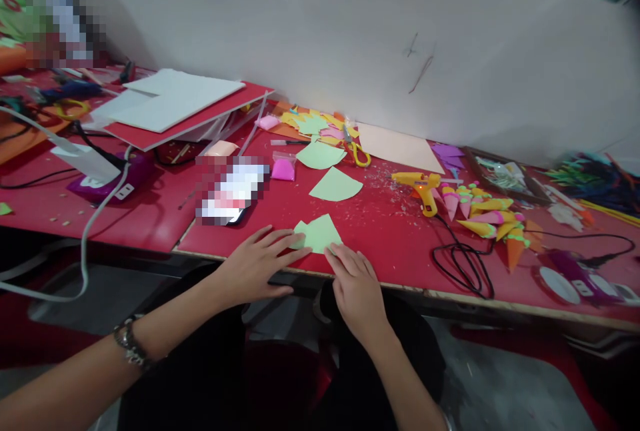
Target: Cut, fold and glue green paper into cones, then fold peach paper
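Note:
On the table edge in front of me lies a pale green paper piece [324, 231] with a pointed top; a smaller green corner shows at its left. My left hand [260, 261] is spread open, its fingertips resting on the paper's left side. My right hand [357, 284] has its fingers bent together over the lower right corner of the paper, closed on it; the thumb is mostly hidden. Just beyond lie two more green fan-shaped paper pieces, the nearer green fan [336, 185] and the farther green fan [320, 154].
A phone [235, 191] and a pink bag [284, 167] lie left. Yellow-handled scissors [357, 151] sit behind near paper scraps. Rightward are a yellow glue gun [420, 185], its looping black cable [463, 264], small decorated cones [493, 217] and a purple power strip [575, 277]. White boards [175, 97] stack left.

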The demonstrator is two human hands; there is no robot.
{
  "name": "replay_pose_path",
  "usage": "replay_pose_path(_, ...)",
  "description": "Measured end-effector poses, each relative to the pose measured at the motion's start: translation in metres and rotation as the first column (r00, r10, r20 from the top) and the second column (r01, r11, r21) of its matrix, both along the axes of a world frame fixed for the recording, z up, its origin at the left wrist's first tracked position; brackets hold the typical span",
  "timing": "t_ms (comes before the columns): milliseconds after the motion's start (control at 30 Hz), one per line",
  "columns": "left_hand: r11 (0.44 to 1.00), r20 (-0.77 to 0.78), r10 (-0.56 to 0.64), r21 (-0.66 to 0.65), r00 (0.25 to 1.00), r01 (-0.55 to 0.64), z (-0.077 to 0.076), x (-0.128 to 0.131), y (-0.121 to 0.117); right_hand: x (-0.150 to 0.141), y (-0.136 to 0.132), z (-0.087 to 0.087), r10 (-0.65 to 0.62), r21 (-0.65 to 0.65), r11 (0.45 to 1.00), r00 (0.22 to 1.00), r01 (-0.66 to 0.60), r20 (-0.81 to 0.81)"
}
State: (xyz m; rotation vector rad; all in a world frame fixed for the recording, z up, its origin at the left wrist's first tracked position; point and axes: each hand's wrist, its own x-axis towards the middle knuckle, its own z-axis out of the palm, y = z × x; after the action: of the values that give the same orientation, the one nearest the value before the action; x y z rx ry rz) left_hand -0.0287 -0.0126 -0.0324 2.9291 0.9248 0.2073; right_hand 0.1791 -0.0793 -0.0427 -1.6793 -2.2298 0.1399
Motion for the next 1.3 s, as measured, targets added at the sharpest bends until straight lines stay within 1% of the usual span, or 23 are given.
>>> replay_pose_path(67,1.0,-0.007,0.026,0.004,1.0,-0.026,0.002,-0.009,0.001,0.0,-0.001,0.0,-0.009,0.005,1.0,1.0,0.009,-0.003)
replay_pose_path(200,0.999,-0.012,0.034,-0.009,0.999,-0.034,0.005,-0.024,0.004,-0.001,-0.003,0.001,-0.021,0.015,1.0,1.0,0.021,0.008)
replay_pose_path(333,0.999,0.016,0.035,0.015,0.999,-0.035,0.009,-0.03,0.006,-0.004,-0.007,0.003,-0.039,0.034,0.999,0.996,0.037,0.081)
replay_pose_path(433,0.998,0.056,0.046,0.049,0.997,-0.049,0.011,-0.022,0.002,-0.011,-0.009,0.002,-0.065,0.037,0.998,0.985,0.06,0.159)
replay_pose_path(533,0.994,0.105,0.09,0.05,0.99,-0.096,0.009,-0.001,-0.008,-0.023,-0.01,0.001,-0.093,0.02,0.996,0.976,0.091,0.199)
replay_pose_path(633,0.993,0.121,0.116,-0.004,0.986,-0.117,0.003,0.022,-0.02,-0.026,-0.008,0.004,-0.088,-0.018,0.996,0.984,0.092,0.153)
replay_pose_path(700,0.996,0.128,0.089,-0.021,0.988,-0.087,-0.001,0.03,-0.023,-0.016,-0.006,0.008,-0.039,-0.024,0.999,0.994,0.042,0.106)
replay_pose_path(800,0.999,0.133,0.022,-0.053,0.991,-0.015,-0.002,0.032,-0.022,0.009,-0.001,0.015,0.072,-0.026,0.997,0.993,-0.07,0.097)
replay_pose_path(867,0.998,0.142,-0.002,-0.069,0.99,0.012,-0.001,0.031,-0.02,0.023,0.002,0.018,0.112,-0.056,0.993,0.988,-0.107,0.106)
replay_pose_path(900,0.998,0.15,0.003,-0.069,0.989,0.008,-0.001,0.03,-0.019,0.026,0.003,0.019,0.119,-0.058,0.992,0.986,-0.113,0.116)
replay_pose_path(1000,0.998,0.156,0.045,-0.04,0.987,-0.039,0.0,0.034,-0.018,0.025,0.004,0.02,0.11,-0.037,0.994,0.98,-0.105,0.168)
replay_pose_path(1100,0.998,0.123,0.048,0.023,0.991,-0.051,0.001,0.038,-0.018,0.017,0.004,0.02,0.088,-0.007,0.996,0.981,-0.088,0.174)
replay_pose_path(1200,0.995,0.09,0.025,0.096,0.996,-0.034,0.001,0.037,-0.017,0.017,0.006,0.018,0.12,-0.004,0.993,0.988,-0.121,0.101)
replay_pose_path(1300,0.991,0.105,0.009,0.131,0.994,-0.023,0.0,0.032,-0.016,0.023,0.009,0.018,0.165,-0.045,0.985,0.986,-0.164,0.003)
